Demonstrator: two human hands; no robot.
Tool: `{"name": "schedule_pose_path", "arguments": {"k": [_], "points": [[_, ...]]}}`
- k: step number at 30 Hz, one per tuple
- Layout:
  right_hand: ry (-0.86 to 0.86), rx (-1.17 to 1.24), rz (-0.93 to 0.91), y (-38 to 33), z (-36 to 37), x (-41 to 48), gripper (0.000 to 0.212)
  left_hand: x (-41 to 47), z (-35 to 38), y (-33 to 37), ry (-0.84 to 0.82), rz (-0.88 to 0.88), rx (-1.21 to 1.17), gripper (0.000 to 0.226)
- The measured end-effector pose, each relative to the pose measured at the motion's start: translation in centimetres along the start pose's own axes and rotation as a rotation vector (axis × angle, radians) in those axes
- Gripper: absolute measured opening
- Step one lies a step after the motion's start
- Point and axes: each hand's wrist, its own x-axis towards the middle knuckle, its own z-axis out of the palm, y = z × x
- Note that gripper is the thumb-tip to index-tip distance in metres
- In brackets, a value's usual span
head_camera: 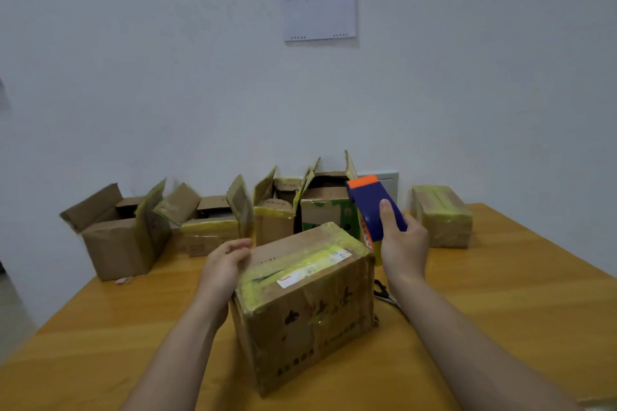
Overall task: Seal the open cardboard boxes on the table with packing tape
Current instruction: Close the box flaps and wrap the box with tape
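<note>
One box (307, 297) against left hand (227, 264)

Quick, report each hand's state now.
Left hand: holds the nearest box by its top edge.
Right hand: grips the blue tape dispenser.
</note>
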Motion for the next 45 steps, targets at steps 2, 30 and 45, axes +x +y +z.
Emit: {"name": "schedule_pose_path", "arguments": {"k": [2, 30, 45], "points": [[0.014, -0.030, 0.000, 0.7, 0.1, -0.3, 0.034, -0.4, 0.3, -0.5, 0.040, 0.014, -0.155, 0.026], [0.041, 0.003, -0.022, 3.0, -1.5, -2.3, 0.034, -4.2, -3.2, -5.8, -0.312, 0.511, 0.291, 0.127], [0.404, 0.094, 0.003, 3.2, -10.1, 2.1, 0.050, -7.6, 11.7, 2.2, -0.004, 0.837, 0.480, 0.108]]}}
